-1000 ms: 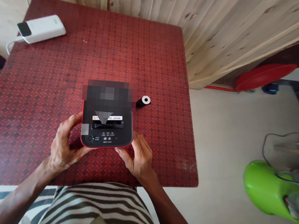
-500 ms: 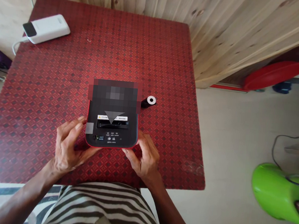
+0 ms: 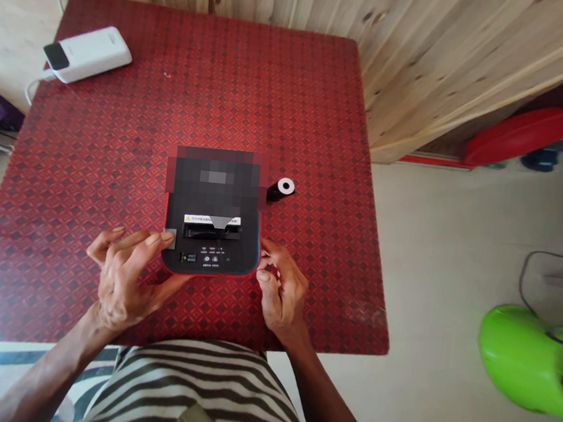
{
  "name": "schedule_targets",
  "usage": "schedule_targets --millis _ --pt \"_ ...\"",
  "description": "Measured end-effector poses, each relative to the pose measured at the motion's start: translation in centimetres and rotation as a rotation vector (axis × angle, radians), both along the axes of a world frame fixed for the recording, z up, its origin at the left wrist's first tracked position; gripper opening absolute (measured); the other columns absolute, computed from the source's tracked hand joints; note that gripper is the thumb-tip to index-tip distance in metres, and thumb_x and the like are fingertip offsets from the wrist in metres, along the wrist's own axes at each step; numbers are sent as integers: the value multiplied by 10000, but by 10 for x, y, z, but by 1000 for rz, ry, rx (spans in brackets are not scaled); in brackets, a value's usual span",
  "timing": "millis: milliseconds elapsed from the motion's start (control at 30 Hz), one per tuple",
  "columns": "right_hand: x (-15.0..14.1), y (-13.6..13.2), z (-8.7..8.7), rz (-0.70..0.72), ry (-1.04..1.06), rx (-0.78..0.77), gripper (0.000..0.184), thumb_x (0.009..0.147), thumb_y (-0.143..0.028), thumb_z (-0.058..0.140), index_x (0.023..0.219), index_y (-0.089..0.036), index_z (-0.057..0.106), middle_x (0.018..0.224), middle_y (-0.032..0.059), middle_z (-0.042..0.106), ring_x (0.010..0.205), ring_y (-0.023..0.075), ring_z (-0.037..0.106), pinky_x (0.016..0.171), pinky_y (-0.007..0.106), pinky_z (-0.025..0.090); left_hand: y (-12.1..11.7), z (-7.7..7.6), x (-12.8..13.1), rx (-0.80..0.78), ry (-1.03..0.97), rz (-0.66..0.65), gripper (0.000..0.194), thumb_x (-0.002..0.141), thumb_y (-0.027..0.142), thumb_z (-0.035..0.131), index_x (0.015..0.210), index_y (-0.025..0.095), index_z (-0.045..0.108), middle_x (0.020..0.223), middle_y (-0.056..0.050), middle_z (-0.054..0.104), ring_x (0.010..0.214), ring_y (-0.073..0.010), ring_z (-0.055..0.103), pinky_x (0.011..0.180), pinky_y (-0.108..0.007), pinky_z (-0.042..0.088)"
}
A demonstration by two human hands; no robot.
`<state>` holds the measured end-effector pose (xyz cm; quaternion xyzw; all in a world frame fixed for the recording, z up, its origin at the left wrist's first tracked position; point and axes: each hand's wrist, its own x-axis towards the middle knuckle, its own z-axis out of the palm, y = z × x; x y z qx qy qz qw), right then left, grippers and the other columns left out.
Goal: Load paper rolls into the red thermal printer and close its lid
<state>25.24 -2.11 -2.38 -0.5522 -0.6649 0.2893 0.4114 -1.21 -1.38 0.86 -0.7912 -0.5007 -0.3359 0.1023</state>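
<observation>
A black receipt printer [image 3: 218, 199] with a red rim lies on the red table in front of me. Its far part is blurred out by blocks. A pale pointed paper tip [image 3: 220, 222] shows at the slot, below a white warning label. My left hand [image 3: 130, 276] grips the printer's near left corner, a fingertip on the grey square button [image 3: 170, 239] and the thumb along the front edge. My right hand [image 3: 284, 290] is closed at the right side, its thumb bent by the near right corner; some fingertips are hidden. Beside the printer's right side lies a dark roll [image 3: 284, 187] with a white ring end.
A white power bank [image 3: 95, 53] with a cable lies at the table's far left corner. The patterned red table [image 3: 213, 87] meets a wooden plank wall [image 3: 300, 2] at the back. On the floor to the right stands a green plastic object [image 3: 520, 356].
My left fingers have moved right onto the grey button. My right thumb has left the front edge and drawn back to the right corner. The printer has hardly moved.
</observation>
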Motion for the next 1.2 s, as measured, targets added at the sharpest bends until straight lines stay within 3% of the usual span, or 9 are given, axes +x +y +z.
schedule_targets --millis 100,267,500,567,667,767,900,967,1200 --pt "0 0 0 10 -21 19 359 1087 -448 449 1233 -205 670 959 68 721 837 213 704 769 371 581 1 1 1 -5 -42 -15 994 776 366 933 1578 251 357 1056 -16 782 888 -208 720 1005 -472 497" --pt "1 -1 2 19 -24 36 316 1079 -406 459 1212 -203 662 1018 84 730 871 218 702 794 376 577 2 2 1 -63 -60 -5 924 829 375 890 1573 318 345 1046 2 784 889 -209 718 998 -461 481" --pt "-3 -1 2 31 -59 140 291 1073 -364 465 1224 -211 661 983 66 726 769 191 658 745 353 575 6 -4 1 22 -71 -45 873 814 399 900 1535 256 429 1087 -52 778 881 -213 699 960 -422 465" --pt "-1 -1 11 8 -58 201 300 1078 -331 459 1264 -214 662 968 64 724 753 186 656 718 347 575 5 -7 0 48 -84 -58 872 800 374 909 1531 241 453 1094 -70 766 897 -221 703 928 -409 481" --pt "2 9 37 -21 -105 364 294 1052 -223 544 1319 -235 667 1031 75 752 851 198 698 759 353 589 5 -11 -2 100 -87 -112 899 765 288 928 1535 204 472 1094 -92 753 942 -240 712 902 -401 497" --pt "-6 36 70 86 -266 465 303 1017 -109 616 1280 -237 694 1117 72 782 977 200 721 901 367 598 4 -13 -4 119 -94 -151 942 741 242 936 1553 187 461 1129 -113 753 1008 -266 720 926 -416 506" --pt "-39 87 98 477 -636 271 249 1067 -113 525 1218 -135 722 1218 118 772 1126 237 700 1021 394 571 1 -16 -4 116 -99 -154 986 747 227 931 1589 189 419 1209 -131 750 1091 -276 716 981 -422 505" --pt "-59 106 106 575 -820 126 269 1077 -114 492 1225 -99 717 1227 145 760 1168 272 692 1027 425 562 -1 -17 -3 118 -108 -147 997 744 216 930 1595 181 411 1236 -140 745 1126 -280 712 1007 -422 497" --pt "-94 119 123 567 -1098 -53 425 1052 -7 321 1277 -58 678 1300 207 714 1182 296 706 936 415 573 -1 -17 2 96 -143 -102 983 760 220 921 1597 168 409 1311 -182 720 1184 -300 693 1056 -447 465"
